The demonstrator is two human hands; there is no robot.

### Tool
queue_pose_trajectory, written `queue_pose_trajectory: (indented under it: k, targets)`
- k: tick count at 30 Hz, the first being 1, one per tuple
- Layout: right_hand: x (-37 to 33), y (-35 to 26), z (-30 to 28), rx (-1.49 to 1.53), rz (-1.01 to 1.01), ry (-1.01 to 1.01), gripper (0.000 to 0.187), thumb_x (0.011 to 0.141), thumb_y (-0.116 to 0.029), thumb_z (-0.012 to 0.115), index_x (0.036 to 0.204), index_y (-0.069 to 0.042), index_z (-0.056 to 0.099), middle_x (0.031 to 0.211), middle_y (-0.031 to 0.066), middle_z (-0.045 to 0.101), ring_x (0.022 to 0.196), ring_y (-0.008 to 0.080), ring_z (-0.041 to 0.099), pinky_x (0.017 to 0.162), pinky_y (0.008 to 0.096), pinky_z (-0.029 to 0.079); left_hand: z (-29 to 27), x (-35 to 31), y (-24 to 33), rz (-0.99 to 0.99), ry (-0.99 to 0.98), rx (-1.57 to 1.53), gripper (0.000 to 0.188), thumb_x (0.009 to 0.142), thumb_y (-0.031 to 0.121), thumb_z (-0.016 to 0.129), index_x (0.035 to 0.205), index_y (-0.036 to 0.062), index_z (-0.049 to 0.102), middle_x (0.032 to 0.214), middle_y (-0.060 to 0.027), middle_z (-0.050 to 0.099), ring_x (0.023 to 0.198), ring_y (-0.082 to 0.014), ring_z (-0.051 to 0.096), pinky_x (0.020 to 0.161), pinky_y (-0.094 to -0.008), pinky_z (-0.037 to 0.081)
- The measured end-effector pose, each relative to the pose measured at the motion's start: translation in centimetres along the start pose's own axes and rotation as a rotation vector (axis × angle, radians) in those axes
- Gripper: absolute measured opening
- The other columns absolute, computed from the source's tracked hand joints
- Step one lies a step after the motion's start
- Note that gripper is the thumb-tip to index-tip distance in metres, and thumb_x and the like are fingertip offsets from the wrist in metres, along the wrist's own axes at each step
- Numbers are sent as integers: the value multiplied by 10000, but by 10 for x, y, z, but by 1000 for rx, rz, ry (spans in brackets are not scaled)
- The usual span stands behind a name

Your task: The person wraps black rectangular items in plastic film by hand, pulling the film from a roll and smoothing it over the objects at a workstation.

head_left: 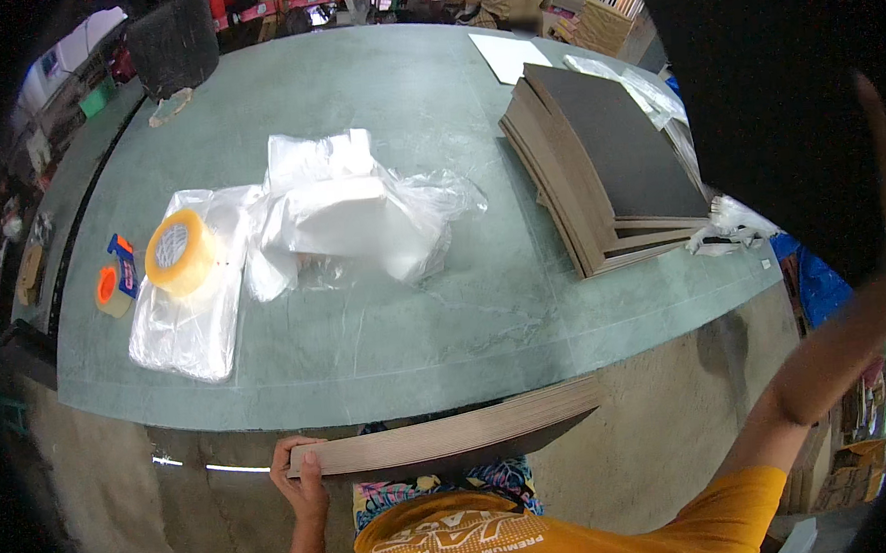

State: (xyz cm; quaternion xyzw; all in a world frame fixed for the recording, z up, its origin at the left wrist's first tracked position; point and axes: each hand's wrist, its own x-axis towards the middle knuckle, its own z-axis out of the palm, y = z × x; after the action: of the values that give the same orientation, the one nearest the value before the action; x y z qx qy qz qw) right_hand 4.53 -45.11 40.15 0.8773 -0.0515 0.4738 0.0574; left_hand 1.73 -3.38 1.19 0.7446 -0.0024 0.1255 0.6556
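Workshop: worktable, board stack, tape roll, concrete floor.

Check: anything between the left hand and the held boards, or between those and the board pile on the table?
Nothing visible: the left hand grips the held boards directly at their left end; only the table's near part lies between them and the board pile. The plastic bags sit left of that line.

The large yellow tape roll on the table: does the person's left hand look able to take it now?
Probably not right away: the left hand holds one end of a board stack. Nothing covers the yellow tape roll, though.
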Motion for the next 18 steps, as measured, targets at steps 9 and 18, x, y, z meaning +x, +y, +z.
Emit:
queue_pose_trajectory:
  k: [9,18]
  targets:
    - [-53,-1,283,-508,-200,-422,276,785,-110,468,1041,-13,503,778,130,542,676,261,600,524,346,499,-4,-3,3,19,36,15,234,751,214,535,774,-19,519,701,-77,541,659,-139,500,608,-269,400]
    - [-83,-14,363,-217,-38,-545,207,762,-92,458,894,36,552,771,148,587,671,322,615,541,384,510,-4,-5,17,-5,43,23,236,747,227,523,771,-7,510,719,-61,499,674,-132,463,621,-285,378]
